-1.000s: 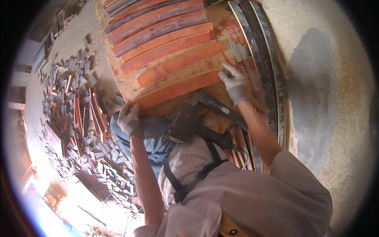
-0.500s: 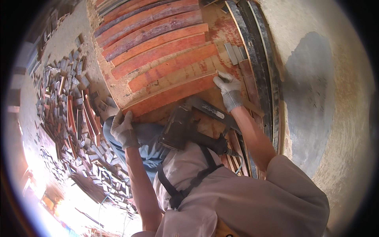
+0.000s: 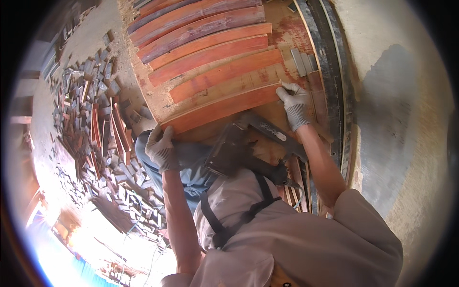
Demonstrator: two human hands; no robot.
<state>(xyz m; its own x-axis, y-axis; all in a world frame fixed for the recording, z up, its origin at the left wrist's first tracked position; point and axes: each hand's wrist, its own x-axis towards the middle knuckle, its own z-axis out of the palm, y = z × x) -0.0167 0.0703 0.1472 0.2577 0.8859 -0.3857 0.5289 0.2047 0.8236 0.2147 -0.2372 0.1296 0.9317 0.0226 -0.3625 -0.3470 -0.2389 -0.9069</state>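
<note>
A broad curved wooden form [image 3: 296, 57] fills the upper middle of the frame, its face covered with a fan of reddish-brown curved wooden strips [image 3: 205, 43] laid side by side. Dark metal bands [image 3: 334, 76] run along its right edge, and beyond them, at the right of the frame, lies a pale concrete floor [image 3: 397, 124] with a darker patch. At the left of the frame a wide scatter of wood offcuts and short curved pieces [image 3: 95, 138] covers the ground. In the lower middle the person's torso in a beige shirt [image 3: 296, 239] with dark straps takes up much of the view, with blue trousers [image 3: 191, 167] showing above it. Just above the shirt, in the centre, a dark power nailer [image 3: 244, 148] rests against the body, held by neither hand. The lowest strip, an orange-red curved board [image 3: 222, 107], lies across the middle of the frame along the form's near edge. The left hand [image 3: 160, 146], in a light work glove, is curled at the board's left end, fingers closed over its corner. The right hand [image 3: 294, 100], gloved the same, presses on the board's right end with fingers bent and spread over its edge. Near that hand, a few small grey metal pieces [image 3: 303, 62] lie on the form.
</note>
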